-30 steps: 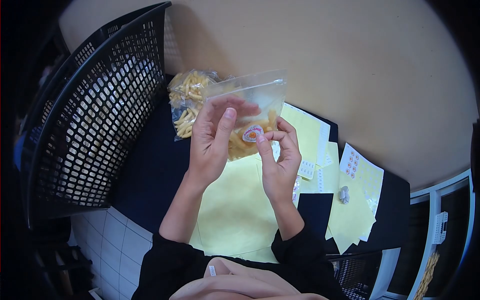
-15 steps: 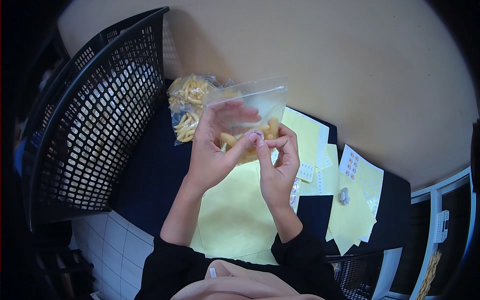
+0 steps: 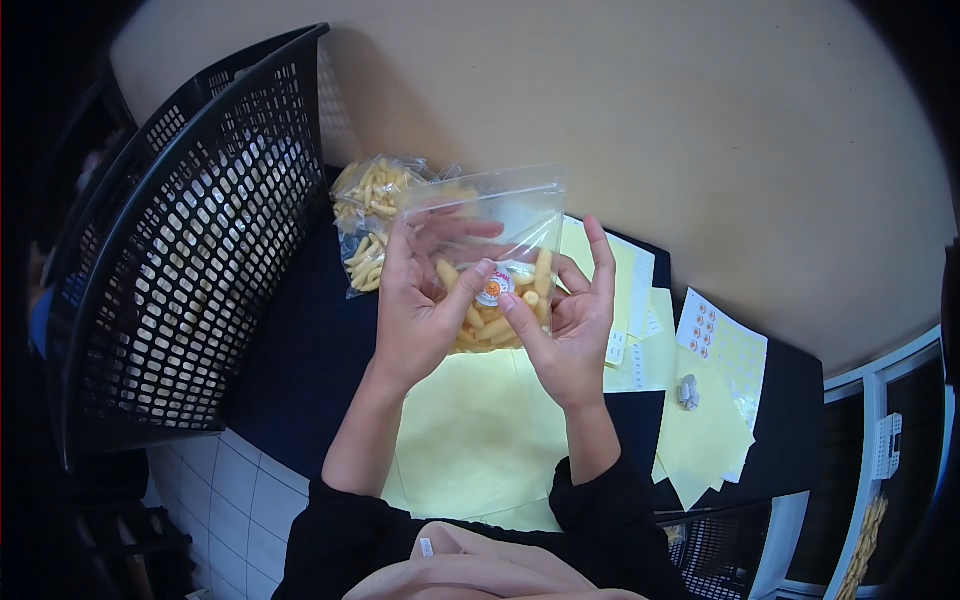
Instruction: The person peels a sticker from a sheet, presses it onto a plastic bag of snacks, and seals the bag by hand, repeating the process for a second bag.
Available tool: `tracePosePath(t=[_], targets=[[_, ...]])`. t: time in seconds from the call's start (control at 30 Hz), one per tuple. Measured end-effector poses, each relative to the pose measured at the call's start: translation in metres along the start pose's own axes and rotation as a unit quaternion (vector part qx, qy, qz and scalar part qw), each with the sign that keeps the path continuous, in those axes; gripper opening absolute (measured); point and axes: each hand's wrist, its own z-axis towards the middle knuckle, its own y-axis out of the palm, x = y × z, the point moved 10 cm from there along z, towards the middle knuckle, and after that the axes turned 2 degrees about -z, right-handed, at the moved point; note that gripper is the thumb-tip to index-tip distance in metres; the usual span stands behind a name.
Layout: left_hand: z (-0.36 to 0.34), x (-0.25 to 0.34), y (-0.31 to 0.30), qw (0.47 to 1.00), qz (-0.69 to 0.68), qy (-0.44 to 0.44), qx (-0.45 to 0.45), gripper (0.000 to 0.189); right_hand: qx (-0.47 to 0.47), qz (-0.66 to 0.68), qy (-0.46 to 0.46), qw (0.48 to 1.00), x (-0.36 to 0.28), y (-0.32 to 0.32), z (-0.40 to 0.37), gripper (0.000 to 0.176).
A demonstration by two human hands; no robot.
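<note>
A clear zip-top bag (image 3: 530,205) with yellow finger-shaped snacks in its lower half is held upright between both hands. On its front sits a round white sticker (image 3: 493,291) with red lettering and an orange picture. My left hand (image 3: 408,318) grips the bag's left side, its thumb across the front at the sticker's upper left edge and its fingers behind the plastic. At the right side, my right hand (image 3: 568,335) has its thumb on the front by the sticker's lower right edge. Some of its fingers are behind the bag, while one finger points up free of it.
More snack-filled bags (image 3: 372,195) lie behind on the dark table (image 3: 290,320). Yellow paper (image 3: 480,440) lies below my hands. Sticker sheets (image 3: 705,380) and a grey crumpled lump (image 3: 688,392) are at right. A tall black basket (image 3: 190,240) stands at left, by the wall (image 3: 650,100).
My right fingers have come off the sticker and spread to the bag's right side. The sticker now shows flat on the bag's front, and the bag has moved slightly down and left.
</note>
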Motion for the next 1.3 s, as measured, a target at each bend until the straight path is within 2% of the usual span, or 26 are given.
tracePosePath(t=[0.1,0.23,0.3,0.33,0.4,0.43,0.5,0.53,0.6,0.63,0.67,0.73,0.83,0.97,1.07,1.13,1.17,1.2,1.3], targets=[[0.001,-0.006,0.001,0.998,-0.047,-0.033,0.002,0.047,0.001,-0.005,-0.001,1.0,0.001,-0.001,0.001,0.08],[0.003,-0.011,0.001,0.999,-0.049,-0.017,0.011,0.052,0.011,-0.011,0.009,1.0,0.004,-0.006,0.003,0.078],[0.003,-0.009,0.001,0.999,0.034,0.013,-0.023,0.053,0.035,0.04,0.019,0.998,0.003,-0.01,0.004,0.076],[0.002,-0.006,0.0,0.999,0.035,0.014,-0.025,0.053,0.036,0.041,0.018,0.998,0.002,-0.01,0.004,0.076],[-0.006,-0.022,0.015,0.985,0.099,-0.088,-0.115,0.051,0.037,0.027,0.01,0.999,0.0,-0.012,0.003,0.074],[-0.007,-0.026,0.013,0.988,0.051,-0.114,-0.087,0.044,0.036,0.027,0.009,0.999,0.001,-0.012,0.003,0.074],[-0.006,-0.021,0.016,0.99,0.048,-0.104,-0.085,0.043,0.046,-0.026,-0.055,0.997,-0.008,-0.015,0.002,0.071],[-0.005,-0.019,0.016,0.991,0.045,-0.096,-0.083,0.042,0.046,-0.027,-0.056,0.997,-0.007,-0.018,0.003,0.071],[-0.006,-0.02,0.016,0.99,0.053,-0.1,-0.089,0.041,0.036,-0.136,-0.133,0.981,-0.023,-0.02,0.003,0.073],[-0.007,-0.021,0.015,0.988,0.061,-0.106,-0.095,0.04,0.048,-0.081,-0.111,0.989,-0.019,-0.024,0.004,0.074],[-0.007,-0.021,0.015,0.988,0.062,-0.106,-0.096,0.04,0.048,-0.081,-0.111,0.989,-0.02,-0.023,0.003,0.074],[-0.01,-0.022,0.021,0.981,0.098,-0.101,-0.132,0.039,0.053,-0.04,-0.047,0.997,-0.01,-0.025,0.004,0.077],[-0.01,-0.013,0.028,0.984,0.09,-0.057,-0.146,0.039,0.079,-0.036,-0.03,0.996,-0.01,-0.03,0.001,0.08],[-0.011,-0.015,0.03,0.982,0.09,-0.067,-0.155,0.039,0.091,-0.047,-0.046,0.994,-0.015,-0.031,0.0,0.082],[-0.01,-0.016,0.029,0.982,0.07,-0.093,-0.15,0.038,0.082,-0.064,-0.036,0.994,-0.013,-0.03,0.002,0.081],[-0.008,-0.01,0.024,0.985,0.041,-0.094,-0.137,0.035,0.068,-0.014,-0.041,0.997,-0.013,-0.029,0.004,0.077],[-0.006,-0.004,0.016,0.988,0.048,-0.104,-0.108,0.034,0.068,-0.015,-0.039,0.997,-0.012,-0.029,0.005,0.077],[-0.003,-0.002,0.0,0.994,0.038,-0.084,-0.051,0.034,0.062,-0.02,-0.05,0.997,-0.012,-0.028,0.005,0.071],[0.004,0.016,-0.044,0.998,0.052,-0.034,0.029,0.029,0.053,-0.056,-0.061,0.995,-0.011,-0.035,0.011,0.058]])
